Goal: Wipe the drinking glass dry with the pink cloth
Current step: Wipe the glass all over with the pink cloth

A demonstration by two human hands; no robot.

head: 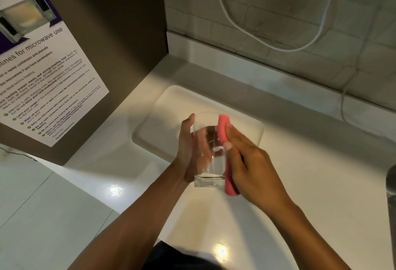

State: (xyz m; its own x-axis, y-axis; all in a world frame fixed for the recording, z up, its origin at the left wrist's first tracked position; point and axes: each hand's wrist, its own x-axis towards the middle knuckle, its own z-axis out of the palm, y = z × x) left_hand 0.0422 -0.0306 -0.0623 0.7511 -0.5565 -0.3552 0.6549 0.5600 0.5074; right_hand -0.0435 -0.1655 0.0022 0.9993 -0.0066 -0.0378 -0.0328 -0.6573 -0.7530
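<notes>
A clear drinking glass (209, 158) is held in the air above the white counter, its thick base toward me and its mouth pointing away. My left hand (188, 151) wraps its left side. My right hand (250, 164) presses a pink cloth (224, 128) against the glass's right side. The cloth folds over the rim at the top and runs down past the base. My thumb lies on the glass wall beside the cloth.
A white tray (171, 106) lies on the counter (321, 184) under the glass. A brown cabinet side with a microwave-use poster (42, 72) stands left. White cables (278, 46) hang against the brick wall behind. A dark object (391, 194) sits at the right edge.
</notes>
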